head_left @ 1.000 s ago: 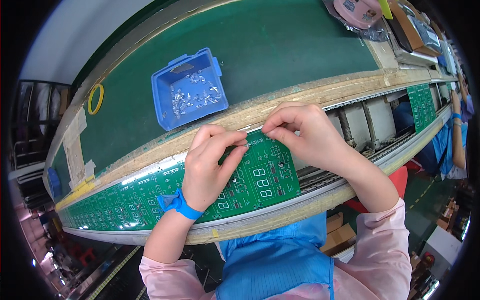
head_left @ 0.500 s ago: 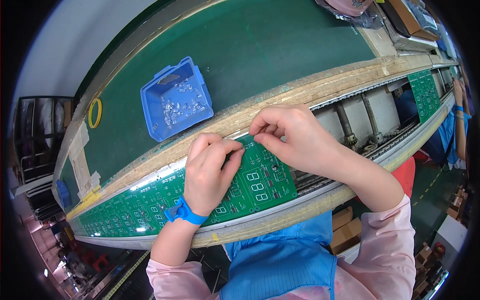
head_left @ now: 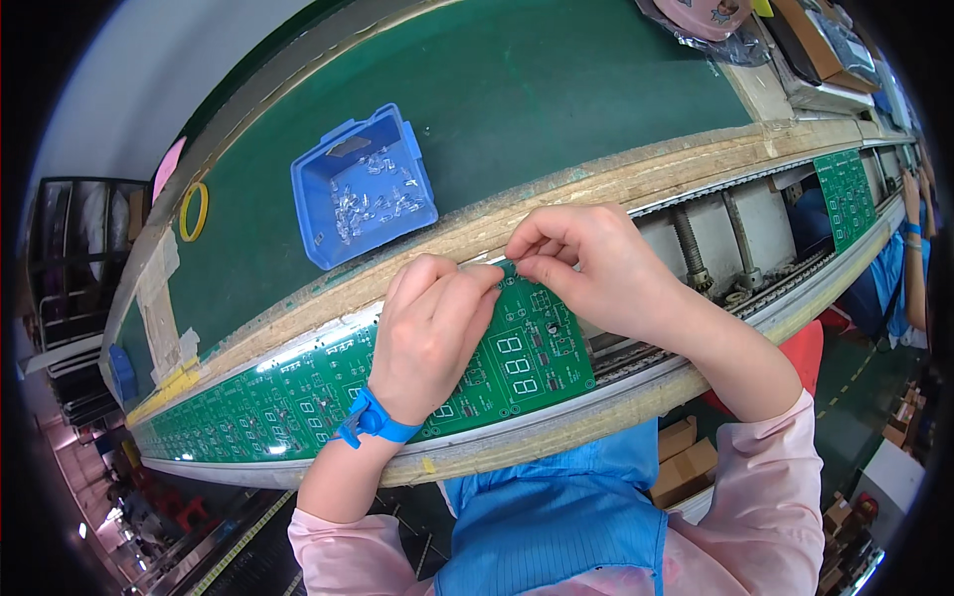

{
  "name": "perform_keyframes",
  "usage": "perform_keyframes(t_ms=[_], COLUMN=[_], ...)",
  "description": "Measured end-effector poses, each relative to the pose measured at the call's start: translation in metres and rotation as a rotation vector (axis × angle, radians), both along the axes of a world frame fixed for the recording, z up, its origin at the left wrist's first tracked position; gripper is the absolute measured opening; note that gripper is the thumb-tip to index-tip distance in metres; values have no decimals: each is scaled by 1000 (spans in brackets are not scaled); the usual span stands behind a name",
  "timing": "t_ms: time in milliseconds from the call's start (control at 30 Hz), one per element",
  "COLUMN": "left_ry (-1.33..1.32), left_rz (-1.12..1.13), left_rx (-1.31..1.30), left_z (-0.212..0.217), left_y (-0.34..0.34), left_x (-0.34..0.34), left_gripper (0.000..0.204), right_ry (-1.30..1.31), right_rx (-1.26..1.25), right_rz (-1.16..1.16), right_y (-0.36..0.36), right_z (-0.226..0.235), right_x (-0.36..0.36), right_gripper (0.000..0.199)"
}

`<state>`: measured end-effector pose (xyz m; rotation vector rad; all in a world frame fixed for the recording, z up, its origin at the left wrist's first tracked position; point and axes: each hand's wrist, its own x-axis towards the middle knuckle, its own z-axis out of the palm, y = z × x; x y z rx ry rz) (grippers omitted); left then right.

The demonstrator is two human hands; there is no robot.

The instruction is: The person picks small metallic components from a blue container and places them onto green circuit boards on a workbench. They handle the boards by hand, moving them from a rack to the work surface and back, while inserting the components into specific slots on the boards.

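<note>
A green circuit board (head_left: 553, 333) with white digit outlines and small mounted parts lies on the rail under my hands. My left hand (head_left: 429, 328), with a blue wrist strap (head_left: 370, 419), is closed, thumb and fingertips pinched at the board's far edge. Beside it, my right hand (head_left: 606, 266) pinches at the same far corner, its fingertips almost meeting the left ones. Anything between either hand's fingers is too small or hidden to name. Beyond them, a blue bin (head_left: 383, 243) holds many small clear parts (head_left: 370, 211) on the green tabletop.
More green boards (head_left: 248, 412) line the rail to the left. At right, the rail opening shows a chain and threaded rods (head_left: 689, 248); another board (head_left: 845, 204) sits farther along near a co-worker's arm (head_left: 912, 253). A yellow tape roll (head_left: 194, 212) lies far left.
My left hand has shifted right and slightly away from me, bringing its fingertips close to the right hand's. My right hand has barely moved, still pinching; the view has shifted slightly.
</note>
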<state>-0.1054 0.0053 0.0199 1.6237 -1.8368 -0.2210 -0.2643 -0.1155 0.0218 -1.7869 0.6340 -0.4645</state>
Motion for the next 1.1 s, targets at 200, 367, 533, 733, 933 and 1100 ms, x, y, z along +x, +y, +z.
perform_keyframes(t_ms=[200,367,533,733,933,1100], left_ry=[-71,-28,-100,-161,-510,-552], left_rz=[-19,7,-24,39,368,383], left_rx=[-6,12,-35,-90,-112,8], left_z=[2,5,2,18,28,21], left_y=[-3,-2,-1,1,-8,-6], left_x=[-5,-6,-4,12,57,59], left_gripper=[27,25,27,28,13,18], right_ry=[13,3,10,-1,6,40], right_rx=[-31,-66,-16,-101,-251,-233], right_rz=[9,21,34,69,60,74], right_y=[1,1,1,3,6,7], right_z=[0,0,3,1,-1,-2], right_x=[0,0,0,1,0,2], right_gripper=[11,11,11,11,10,10])
